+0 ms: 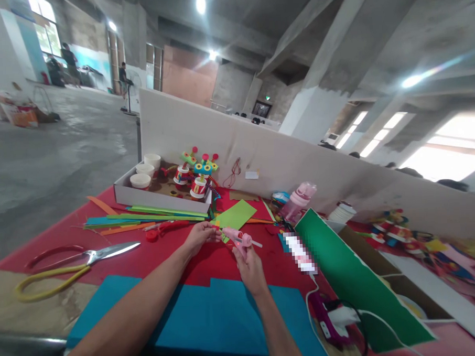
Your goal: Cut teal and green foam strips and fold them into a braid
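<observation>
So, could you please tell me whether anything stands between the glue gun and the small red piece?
Nothing visible does: the pink glue gun, in the right grip, points toward the small red piece at the left grip. Whether they touch is too small to tell.

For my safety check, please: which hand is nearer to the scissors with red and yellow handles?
Left. The left hand is to the right of the scissors, past their blade tips; the right hand, holding the pink glue gun, is farther right.

Now showing: bare left forearm point(135, 303), tapering to wrist | bare right forearm point(276, 323), tapering too | bare left hand point(201, 237) | bare right hand point(250, 271)
</observation>
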